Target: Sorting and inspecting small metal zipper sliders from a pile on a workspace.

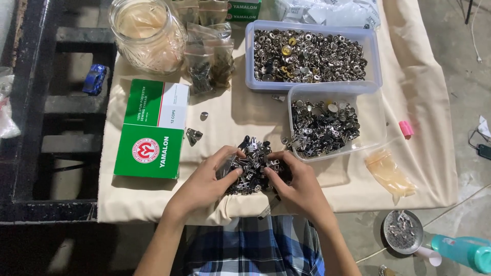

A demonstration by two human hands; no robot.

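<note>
A heap of small silver and black metal fasteners point(254, 157) lies on the cream cloth point(225, 110) near its front edge. My left hand point(207, 181) reaches in from the left, fingers curled on the heap's left side. Pressed against the heap's right side is my right hand point(296, 186), fingers bent over the pieces. Whether either hand pinches a single piece is hidden by the fingers. Beside the heap to the right, a clear plastic tub point(335, 122) holds more of the same fasteners.
A larger clear tub of silver snap parts point(312, 53) sits at the back. A glass jar point(148, 33), small zip bags point(209, 61) and a green and white box point(151, 128) stand on the left. A metal ashtray point(402, 231) and teal bottle point(463, 250) are on the floor at right.
</note>
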